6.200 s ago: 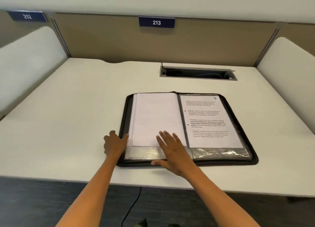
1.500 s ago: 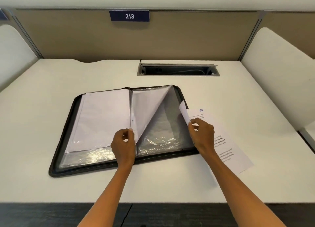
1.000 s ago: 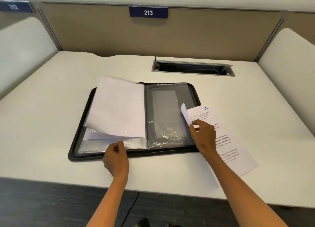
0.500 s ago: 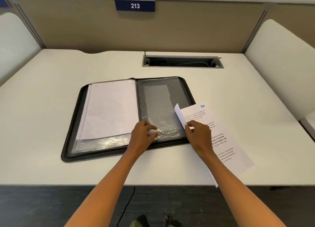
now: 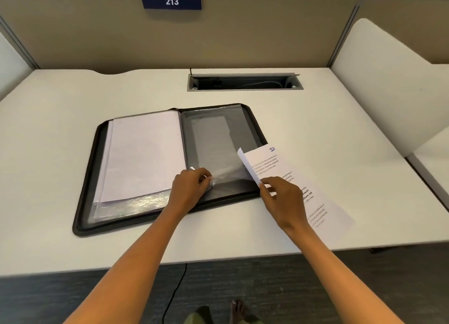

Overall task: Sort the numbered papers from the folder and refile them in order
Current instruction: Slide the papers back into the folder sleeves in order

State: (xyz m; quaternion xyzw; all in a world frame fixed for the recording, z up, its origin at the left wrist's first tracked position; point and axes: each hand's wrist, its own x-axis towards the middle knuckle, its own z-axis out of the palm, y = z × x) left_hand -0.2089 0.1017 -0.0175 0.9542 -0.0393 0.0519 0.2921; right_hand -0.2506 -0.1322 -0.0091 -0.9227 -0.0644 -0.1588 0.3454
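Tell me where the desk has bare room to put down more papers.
Bare desk lies left of the folder, and behind it up to the cable slot. Right of the sheet marked 10 is free too. Crowded: the front right, around both hands.

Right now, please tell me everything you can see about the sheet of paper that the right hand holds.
The sheet of paper is white, with printed black lines of text and a handwritten blue 10 near its far corner. It lies mostly flat on the white desk, slanted, just right of the open black folder. Its left edge is lifted and curls up over the folder's right rim. The right hand pinches that raised edge between thumb and fingers and covers part of the text.
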